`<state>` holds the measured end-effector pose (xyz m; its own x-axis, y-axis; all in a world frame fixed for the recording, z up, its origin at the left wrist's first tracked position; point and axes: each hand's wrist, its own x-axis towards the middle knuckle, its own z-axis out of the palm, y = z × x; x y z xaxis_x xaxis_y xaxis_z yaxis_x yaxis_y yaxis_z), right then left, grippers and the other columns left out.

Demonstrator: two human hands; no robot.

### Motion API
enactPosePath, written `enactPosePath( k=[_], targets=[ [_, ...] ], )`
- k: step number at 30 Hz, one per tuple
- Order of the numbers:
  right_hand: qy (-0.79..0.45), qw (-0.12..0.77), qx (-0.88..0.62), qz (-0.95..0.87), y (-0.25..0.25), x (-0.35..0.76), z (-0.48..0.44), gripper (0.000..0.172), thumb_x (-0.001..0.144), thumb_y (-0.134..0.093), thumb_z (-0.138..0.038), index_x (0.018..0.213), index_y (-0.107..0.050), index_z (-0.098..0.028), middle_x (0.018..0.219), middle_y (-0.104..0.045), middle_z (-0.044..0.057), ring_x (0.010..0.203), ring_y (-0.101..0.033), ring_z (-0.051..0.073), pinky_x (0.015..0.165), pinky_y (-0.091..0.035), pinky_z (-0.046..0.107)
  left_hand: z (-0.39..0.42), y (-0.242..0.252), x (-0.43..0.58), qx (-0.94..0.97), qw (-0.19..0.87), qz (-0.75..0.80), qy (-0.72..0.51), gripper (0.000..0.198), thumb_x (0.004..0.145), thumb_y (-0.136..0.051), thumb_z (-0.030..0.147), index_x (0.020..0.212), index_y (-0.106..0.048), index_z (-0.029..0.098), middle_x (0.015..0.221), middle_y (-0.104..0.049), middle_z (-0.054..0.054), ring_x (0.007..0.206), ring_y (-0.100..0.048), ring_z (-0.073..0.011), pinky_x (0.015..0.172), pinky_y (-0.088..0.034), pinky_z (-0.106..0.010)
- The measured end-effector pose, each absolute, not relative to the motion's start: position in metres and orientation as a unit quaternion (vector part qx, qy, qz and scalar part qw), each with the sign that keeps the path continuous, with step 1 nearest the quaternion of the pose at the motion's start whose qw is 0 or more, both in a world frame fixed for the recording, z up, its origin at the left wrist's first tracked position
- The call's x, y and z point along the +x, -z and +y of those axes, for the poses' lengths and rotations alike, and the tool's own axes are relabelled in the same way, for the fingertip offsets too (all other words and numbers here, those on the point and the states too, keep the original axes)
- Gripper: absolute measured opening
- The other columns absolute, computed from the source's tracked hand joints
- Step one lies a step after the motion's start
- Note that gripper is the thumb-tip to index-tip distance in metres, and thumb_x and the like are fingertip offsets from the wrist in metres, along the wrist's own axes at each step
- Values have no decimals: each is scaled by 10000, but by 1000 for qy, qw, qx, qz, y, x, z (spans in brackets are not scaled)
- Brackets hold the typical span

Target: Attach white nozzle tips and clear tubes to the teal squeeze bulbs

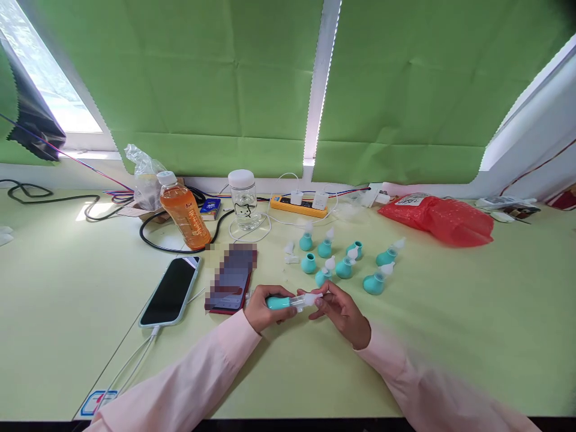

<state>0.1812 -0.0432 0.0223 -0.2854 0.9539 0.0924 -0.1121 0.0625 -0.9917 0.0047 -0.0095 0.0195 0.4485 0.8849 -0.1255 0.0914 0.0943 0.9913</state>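
- Two bare hands meet above the near middle of the tabletop (pixel 472 336), both in pale pink sleeves.
- The left hand (pixel 262 307) is closed around a teal, rounded squeeze bulb (pixel 278 303), which lies on its side, fitted with a clear tube (pixel 297 302) and a white, tapered tip (pixel 310 299) pointing right.
- The right hand (pixel 344 313) has its fingers bent, with thumb and forefinger pinching the far end of that tip.
- Just beyond the hands, eight more teal bulbs (pixel 345 268) stand or lean in a loose group; six carry clear tubes and white tips, while two show open necks.
- Left of this group lie small clear and white plastic pieces (pixel 291 260).
- Left of the left hand lie a phone in a red case (pixel 227 288), its screen blurred out, and farther left a black-screened phone in a pale case (pixel 171 291), a white cable plugged into its near end.
- Behind the phones, a bottle of orange drink with a white cap (pixel 185 213) leans left, and a clear jar with a white lid (pixel 243 207) stands upright.
- At the far side are a yellow power strip (pixel 288 206) and, farther right, a crumpled red plastic bag (pixel 454 222).
- Green blinds (pixel 202 78) hang behind everything.
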Motion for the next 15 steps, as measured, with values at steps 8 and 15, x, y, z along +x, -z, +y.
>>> enactPosePath(
  k=[8,15],
  targets=[
    [-606,473,-365,-525,-18,177,-43,239,743,-486,-391,734,-330,-210,874,-538,34,1031,-474,242,541,-560,329,-13,-17,4,599,596,414,-338,320,533,-669,295,766,-605,85,490,-547,-3,392,-429,-78,394,-354,-206],
    [-559,507,-389,-529,-18,173,-47,255,746,-482,-399,696,-315,-212,879,-586,30,955,-531,221,537,-551,295,-17,-16,10,533,654,397,-362,330,526,-683,307,759,-615,84,463,-536,7,401,-451,-83,398,-359,-207]
  ],
)
